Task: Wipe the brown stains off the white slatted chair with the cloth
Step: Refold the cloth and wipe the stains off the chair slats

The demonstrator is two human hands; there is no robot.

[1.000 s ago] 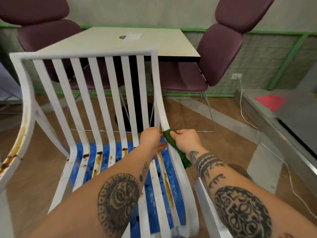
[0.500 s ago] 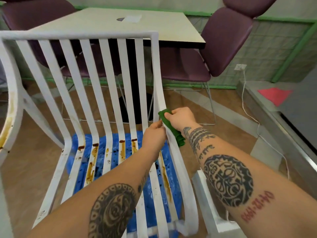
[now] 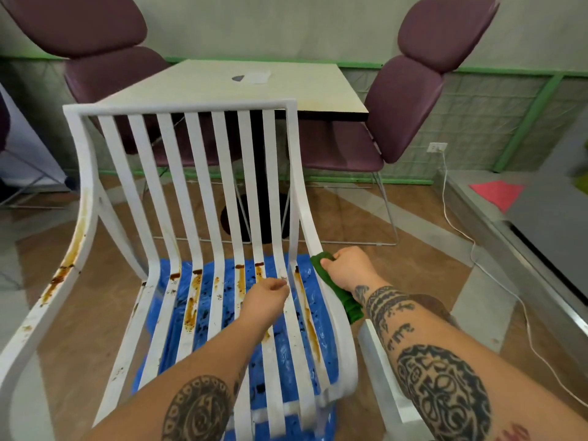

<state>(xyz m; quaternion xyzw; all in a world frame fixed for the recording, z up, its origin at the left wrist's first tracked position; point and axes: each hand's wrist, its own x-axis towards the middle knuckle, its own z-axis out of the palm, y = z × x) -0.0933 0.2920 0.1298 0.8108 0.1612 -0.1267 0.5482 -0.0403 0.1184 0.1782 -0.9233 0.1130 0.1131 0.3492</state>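
Item: white slatted chair [image 3: 178, 107], brown stains [image 3: 192, 300] on seat slats. Right hand [image 3: 348, 269] clamped on green cloth [image 3: 350, 306] at right rail. Left hand [image 3: 265, 297] curled by a slat, grip unclear.

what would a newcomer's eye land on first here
The white slatted chair fills the middle of the view, its seat slats streaked with brown stains, above a bright blue sheet on the floor beneath it. At the chair's right side rail the right hand grips a green cloth, and the left hand is over the seat slats beside it.
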